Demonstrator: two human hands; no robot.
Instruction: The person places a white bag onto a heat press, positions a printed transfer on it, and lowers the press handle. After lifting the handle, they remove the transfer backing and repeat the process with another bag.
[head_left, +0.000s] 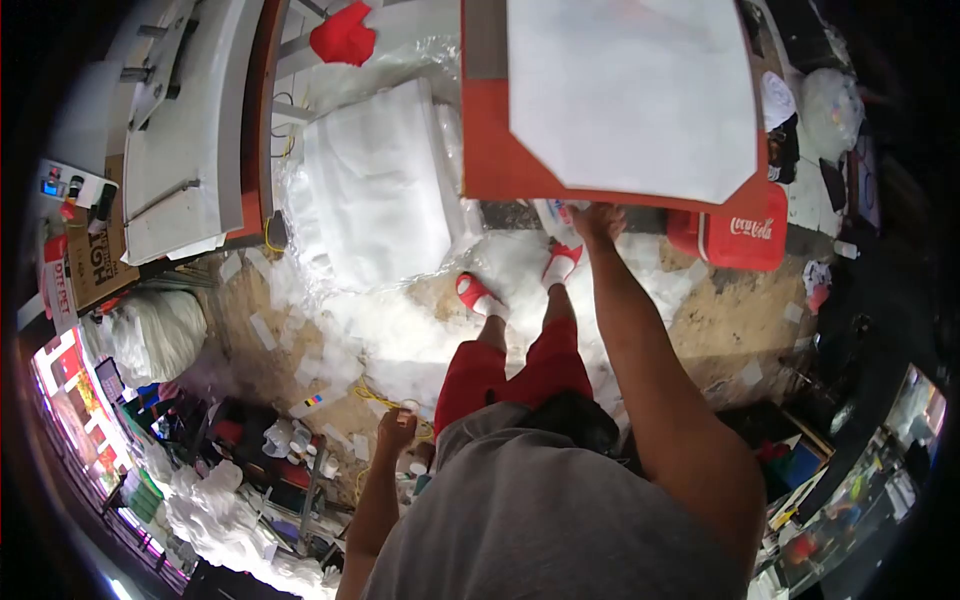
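My right hand (600, 222) reaches forward to the front edge of a red-edged table (490, 175), its fingers partly hidden there. Beside those fingers, a white plastic package (552, 218) with coloured print shows below the edge. A large white sheet (630, 100) with cut corners covers most of the tabletop. Low at my left side, my left hand (396, 428) is closed, fingers curled. A small pale round shape sits at its fingers, and I cannot make out whether it is held.
A stack of white sheets in clear plastic (375, 180) lies left of the table. At its right stands a red Coca-Cola box (745, 230). White scraps litter the floor around my red slippers (470, 290). A white machine (190, 130) and stuffed white bag (155, 335) are left.
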